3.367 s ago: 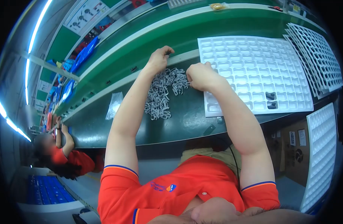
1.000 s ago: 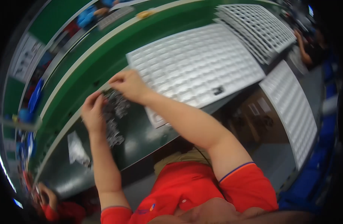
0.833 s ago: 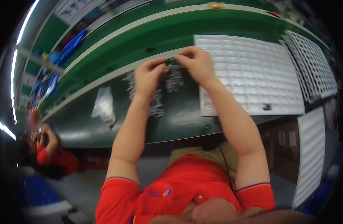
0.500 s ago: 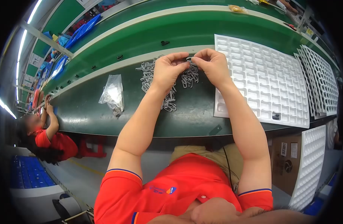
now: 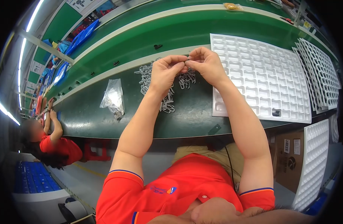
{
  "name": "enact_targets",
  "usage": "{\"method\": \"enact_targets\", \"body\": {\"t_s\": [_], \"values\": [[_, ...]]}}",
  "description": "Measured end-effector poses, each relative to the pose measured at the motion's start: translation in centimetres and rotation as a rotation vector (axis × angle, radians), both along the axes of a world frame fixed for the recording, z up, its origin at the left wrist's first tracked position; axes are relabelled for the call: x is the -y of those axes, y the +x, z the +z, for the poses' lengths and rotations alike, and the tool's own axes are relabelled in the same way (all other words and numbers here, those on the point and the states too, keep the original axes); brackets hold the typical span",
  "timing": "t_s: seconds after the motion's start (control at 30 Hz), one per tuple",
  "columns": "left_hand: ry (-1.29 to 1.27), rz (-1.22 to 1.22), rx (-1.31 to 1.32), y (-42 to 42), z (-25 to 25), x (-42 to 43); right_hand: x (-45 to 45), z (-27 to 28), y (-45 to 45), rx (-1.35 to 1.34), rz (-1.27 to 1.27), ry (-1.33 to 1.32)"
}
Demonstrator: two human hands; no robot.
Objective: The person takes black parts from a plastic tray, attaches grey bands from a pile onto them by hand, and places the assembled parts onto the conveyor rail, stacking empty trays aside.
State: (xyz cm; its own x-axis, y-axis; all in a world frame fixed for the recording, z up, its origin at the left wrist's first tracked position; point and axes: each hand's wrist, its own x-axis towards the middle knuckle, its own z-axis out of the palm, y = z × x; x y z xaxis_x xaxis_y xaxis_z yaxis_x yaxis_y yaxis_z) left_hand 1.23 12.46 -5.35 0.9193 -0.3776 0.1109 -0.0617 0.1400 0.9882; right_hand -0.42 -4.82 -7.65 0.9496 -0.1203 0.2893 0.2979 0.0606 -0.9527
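My left hand [image 5: 165, 72] and my right hand [image 5: 208, 67] meet fingertip to fingertip above the dark green bench. Both are closed in a pinch around something small that the fingers mostly hide; I cannot make out what it is. Below and behind my left hand spreads a pile of grey clip-like loops [image 5: 167, 104], partly covered by the hand. A smaller bunch of the same grey loops [image 5: 186, 80] lies beneath the gap between my hands. Right of my right hand is a white moulded tray [image 5: 253, 74], with one dark piece [image 5: 276, 112] in a pocket near its front edge.
A clear plastic bag [image 5: 113, 99] with small parts lies left of the pile. Several small black parts [image 5: 157, 46] sit along the green belt beyond the bench strip. More white trays [image 5: 319, 74] are stacked at right, above a cardboard box [image 5: 290, 160]. A co-worker [image 5: 61, 149] is at far left.
My fingertips have come closer together, and the right hand has shifted slightly left. The black parts on the belt appear a little farther left. The view has tilted slightly.
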Motion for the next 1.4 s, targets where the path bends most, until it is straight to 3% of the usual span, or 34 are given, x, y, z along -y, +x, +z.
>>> {"method": "enact_targets", "body": {"t_s": [0.03, 0.13, 0.3, 0.43, 0.53, 0.63, 0.77, 1.03, 1.1, 1.2, 1.27, 1.3, 1.4], "values": [[0.009, -0.005, 0.000, 0.2, 0.0, -0.3, 0.0, -0.1, 0.1, 0.000, -0.005, 0.009], [0.333, -0.071, 0.365, 0.8, 0.0, -1.0, 0.3, 0.5, -0.3, -0.020, 0.082, -0.048], [0.315, -0.198, 0.267, 0.5, 0.7, 0.1, 0.7, 1.7, -1.2, 0.019, 0.066, -0.146], [0.320, -0.073, 0.258, 4.5, 0.7, 0.5, 1.7, 2.0, -0.9, 0.004, -0.118, -0.336], [0.424, 0.005, 0.331, 8.9, -0.1, 1.2, 2.0, 1.2, -0.7, 0.100, 0.139, -0.744], [0.810, 0.112, 0.552, 12.5, -1.0, 2.2, 0.1, 0.4, -1.4, 0.176, 0.201, -0.866], [0.969, 0.144, 0.769, 14.9, -2.1, 3.1, -1.0, 0.4, -2.1, 0.302, 0.253, -1.082], [1.307, 0.080, 0.850, 15.8, -1.3, 2.0, -2.6, 0.3, -2.3, 0.401, 0.150, -1.318], [1.269, 0.133, 0.827, 14.2, 0.2, 4.1, -2.7, 0.5, -2.6, 0.371, 0.154, -1.326], [1.068, -0.109, 0.726, 7.6, 4.3, 10.5, -3.2, 0.2, -2.7, 0.408, 0.120, -1.254], [0.848, -0.345, 0.769, 3.2, 5.3, 14.5, -3.1, 0.8, -3.1, 0.085, 0.280, -0.525], [0.717, -0.467, 0.803, 0.8, 5.5, 16.5, -3.3, 0.0, -2.8, 0.067, 0.257, -0.535], [0.636, -0.816, 0.883, -6.1, 5.5, 21.9, -3.9, -3.1, -1.7, 0.499, 0.026, -0.638]]}}
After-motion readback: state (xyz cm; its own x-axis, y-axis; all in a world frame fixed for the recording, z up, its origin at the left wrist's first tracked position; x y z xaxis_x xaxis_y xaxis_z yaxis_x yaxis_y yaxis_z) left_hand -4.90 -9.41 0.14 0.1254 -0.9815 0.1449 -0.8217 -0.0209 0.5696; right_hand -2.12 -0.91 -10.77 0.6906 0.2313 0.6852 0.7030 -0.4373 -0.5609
